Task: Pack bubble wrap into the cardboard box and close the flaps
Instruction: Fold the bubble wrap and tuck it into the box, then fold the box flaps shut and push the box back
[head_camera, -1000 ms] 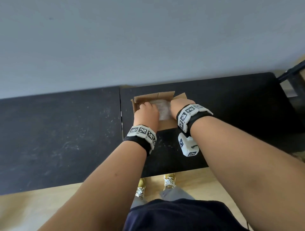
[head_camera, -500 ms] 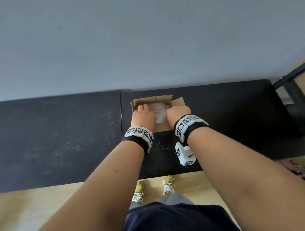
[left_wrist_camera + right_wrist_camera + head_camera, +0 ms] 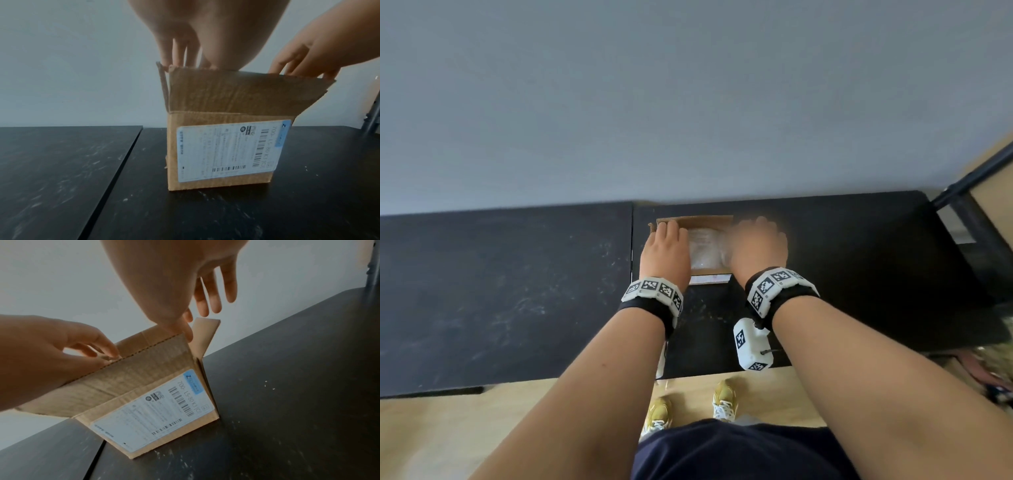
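With the clear bubble wrap [image 3: 705, 248] already lying inside the small brown cardboard box [image 3: 222, 154] on the black table [image 3: 500, 291], the left hand [image 3: 666, 251] and blurred right hand [image 3: 758, 250], fingers straight and holding nothing, should probably fold opposite side flaps inward first.

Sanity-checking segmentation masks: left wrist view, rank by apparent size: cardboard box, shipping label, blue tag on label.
1. cardboard box, flaps included
2. shipping label on its near face
3. blue tag at the label's top right corner

Each sits within the one before, so ranking is sure.
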`<action>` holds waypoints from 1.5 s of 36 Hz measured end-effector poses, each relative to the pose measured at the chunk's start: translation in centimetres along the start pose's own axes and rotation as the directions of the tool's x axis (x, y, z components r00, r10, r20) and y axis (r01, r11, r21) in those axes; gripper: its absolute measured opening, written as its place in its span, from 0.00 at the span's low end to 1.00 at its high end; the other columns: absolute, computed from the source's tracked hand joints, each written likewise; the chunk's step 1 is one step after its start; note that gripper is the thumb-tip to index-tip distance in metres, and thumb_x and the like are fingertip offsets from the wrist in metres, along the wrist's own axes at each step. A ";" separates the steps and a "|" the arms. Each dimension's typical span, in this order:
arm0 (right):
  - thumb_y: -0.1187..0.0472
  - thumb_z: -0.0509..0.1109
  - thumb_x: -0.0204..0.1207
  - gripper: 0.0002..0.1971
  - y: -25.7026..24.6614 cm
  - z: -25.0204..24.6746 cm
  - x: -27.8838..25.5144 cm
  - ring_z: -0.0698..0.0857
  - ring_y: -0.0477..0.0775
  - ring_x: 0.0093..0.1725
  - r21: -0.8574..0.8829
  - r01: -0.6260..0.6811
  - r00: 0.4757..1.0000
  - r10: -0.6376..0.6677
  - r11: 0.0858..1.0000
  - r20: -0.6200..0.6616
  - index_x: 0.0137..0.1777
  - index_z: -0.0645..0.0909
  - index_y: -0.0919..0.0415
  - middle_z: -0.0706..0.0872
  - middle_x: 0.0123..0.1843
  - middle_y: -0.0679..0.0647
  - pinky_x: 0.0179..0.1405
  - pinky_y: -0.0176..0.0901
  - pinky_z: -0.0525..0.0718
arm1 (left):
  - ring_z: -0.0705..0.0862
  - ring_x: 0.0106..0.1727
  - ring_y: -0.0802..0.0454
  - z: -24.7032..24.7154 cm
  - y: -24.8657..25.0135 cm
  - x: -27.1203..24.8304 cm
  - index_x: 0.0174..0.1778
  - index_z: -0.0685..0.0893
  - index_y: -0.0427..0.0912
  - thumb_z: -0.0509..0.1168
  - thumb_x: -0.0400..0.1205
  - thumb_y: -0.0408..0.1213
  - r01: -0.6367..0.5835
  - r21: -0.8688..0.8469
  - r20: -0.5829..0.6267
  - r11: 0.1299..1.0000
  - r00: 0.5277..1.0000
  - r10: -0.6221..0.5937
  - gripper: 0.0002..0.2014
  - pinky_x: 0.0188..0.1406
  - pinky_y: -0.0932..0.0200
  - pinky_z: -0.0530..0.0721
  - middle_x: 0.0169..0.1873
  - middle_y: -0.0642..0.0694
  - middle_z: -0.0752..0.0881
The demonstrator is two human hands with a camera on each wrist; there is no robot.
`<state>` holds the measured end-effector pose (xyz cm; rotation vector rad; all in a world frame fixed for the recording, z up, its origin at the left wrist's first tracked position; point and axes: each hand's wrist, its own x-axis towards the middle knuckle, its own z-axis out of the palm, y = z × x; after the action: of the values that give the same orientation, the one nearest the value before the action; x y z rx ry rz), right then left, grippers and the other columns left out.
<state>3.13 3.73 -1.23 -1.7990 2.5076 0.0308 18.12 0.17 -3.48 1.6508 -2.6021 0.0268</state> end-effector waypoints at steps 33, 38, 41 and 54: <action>0.56 0.59 0.81 0.14 -1.9 1.6 -0.9 0.79 0.61 0.58 0.278 -0.030 0.984 -0.020 0.960 0.175 0.60 0.79 0.61 0.76 0.60 0.59 0.47 0.50 0.79 | 0.71 0.68 0.45 0.3 -0.4 -1.1 0.67 0.76 0.43 0.51 0.87 0.43 0.243 -0.394 0.191 0.886 0.965 -0.180 0.17 0.64 0.50 0.77 0.69 0.48 0.75; 0.51 0.52 0.82 0.20 -1.8 1.8 -1.0 0.77 0.59 0.61 0.300 -0.041 0.960 -0.045 0.953 0.275 0.64 0.79 0.60 0.71 0.66 0.56 0.57 0.59 0.81 | 0.68 0.69 0.45 0.5 -1.8 -0.6 0.70 0.77 0.48 0.44 0.81 0.61 0.099 -0.253 0.310 0.962 0.951 -0.016 0.31 0.68 0.50 0.72 0.70 0.47 0.74; 0.56 0.49 0.82 0.19 -1.5 1.4 -0.8 0.77 0.61 0.61 0.296 -0.025 0.944 -0.076 0.955 0.322 0.63 0.78 0.62 0.72 0.65 0.57 0.58 0.57 0.79 | 0.69 0.69 0.44 0.5 -2.3 -0.7 0.69 0.77 0.48 0.55 0.76 0.70 0.097 -0.266 0.330 0.959 0.944 -0.003 0.35 0.70 0.47 0.73 0.68 0.48 0.75; 0.60 0.59 0.83 0.15 -1.1 1.2 0.0 0.84 0.61 0.54 0.287 -0.059 0.964 -0.020 0.956 0.264 0.69 0.74 0.58 0.76 0.64 0.56 0.52 0.55 0.84 | 0.80 0.65 0.43 -1.5 -2.3 2.0 0.72 0.77 0.47 0.61 0.85 0.40 0.076 -0.146 0.352 0.986 0.936 -0.019 0.18 0.59 0.49 0.81 0.68 0.46 0.78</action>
<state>4.22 3.42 -2.40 -1.5412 2.2097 -0.0890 19.46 -2.54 -1.94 1.8017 -2.7148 -0.5097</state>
